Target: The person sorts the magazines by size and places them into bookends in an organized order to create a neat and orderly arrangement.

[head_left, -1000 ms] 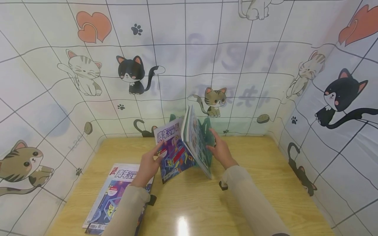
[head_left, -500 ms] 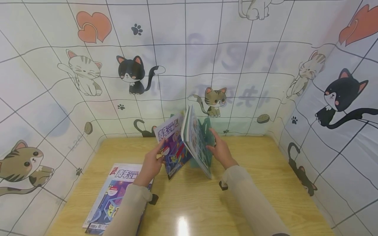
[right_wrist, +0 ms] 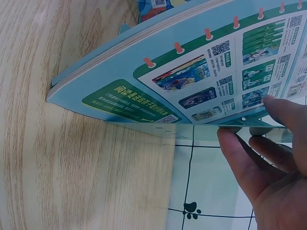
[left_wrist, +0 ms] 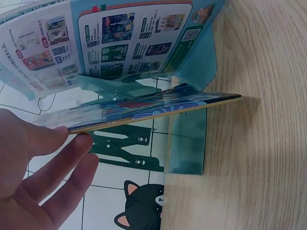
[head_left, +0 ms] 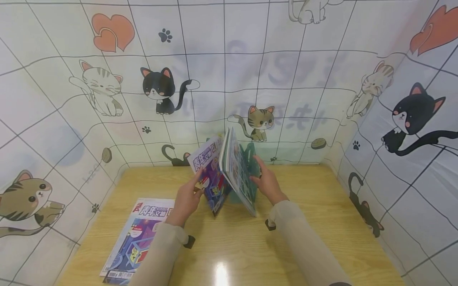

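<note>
My left hand (head_left: 187, 198) pinches the edge of a thin purple magazine (head_left: 211, 174) between thumb and fingers. In the left wrist view that magazine (left_wrist: 158, 110) stands upright, its lower end over the base of a green bookend (left_wrist: 189, 148) with cut-out sides. To its right several light-blue magazines (head_left: 236, 174) lean together at a slant in the bookend. My right hand (head_left: 268, 182) grips the bookend's right side panel. The right wrist view shows the thumb (right_wrist: 283, 110) on the magazine side and the fingers (right_wrist: 244, 158) behind the panel. Part of the bookend is hidden by the magazines.
More purple magazines (head_left: 137, 238) lie stacked flat on the wooden table (head_left: 229, 246) at the left, partly covered by my left sleeve (head_left: 157, 250). A wall covering with cat drawings (head_left: 200, 79) surrounds the table at the back and sides.
My left hand has shifted right and a little away, taking the purple magazine closer to the leaning magazines and turning it more edge-on. The right hand stays in place.
</note>
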The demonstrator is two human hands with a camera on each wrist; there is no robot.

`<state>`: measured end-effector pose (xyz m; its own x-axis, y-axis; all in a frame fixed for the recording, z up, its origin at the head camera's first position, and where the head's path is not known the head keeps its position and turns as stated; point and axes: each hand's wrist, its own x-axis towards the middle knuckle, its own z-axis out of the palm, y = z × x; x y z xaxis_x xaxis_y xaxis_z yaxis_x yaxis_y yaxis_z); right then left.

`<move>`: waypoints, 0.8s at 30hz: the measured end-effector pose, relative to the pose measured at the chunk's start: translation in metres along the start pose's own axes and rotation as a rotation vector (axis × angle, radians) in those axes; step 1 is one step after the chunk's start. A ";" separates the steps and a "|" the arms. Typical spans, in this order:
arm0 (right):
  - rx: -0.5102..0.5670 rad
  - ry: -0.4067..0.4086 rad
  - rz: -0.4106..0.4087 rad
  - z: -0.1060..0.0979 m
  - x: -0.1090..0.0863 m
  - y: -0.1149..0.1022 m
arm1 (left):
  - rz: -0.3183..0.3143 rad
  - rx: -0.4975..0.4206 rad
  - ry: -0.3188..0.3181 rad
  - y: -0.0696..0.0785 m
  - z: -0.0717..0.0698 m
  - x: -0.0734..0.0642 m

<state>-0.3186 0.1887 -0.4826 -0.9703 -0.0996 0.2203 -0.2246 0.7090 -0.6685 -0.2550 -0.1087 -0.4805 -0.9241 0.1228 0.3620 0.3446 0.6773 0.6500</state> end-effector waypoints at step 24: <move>-0.004 -0.005 -0.003 -0.001 -0.001 -0.003 | -0.021 0.068 0.120 0.007 0.039 0.001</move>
<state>-0.3169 0.1877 -0.4797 -0.9702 -0.1046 0.2187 -0.2266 0.7117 -0.6650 -0.2598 -0.0755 -0.5013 -0.9032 0.0237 0.4286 0.3099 0.7268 0.6130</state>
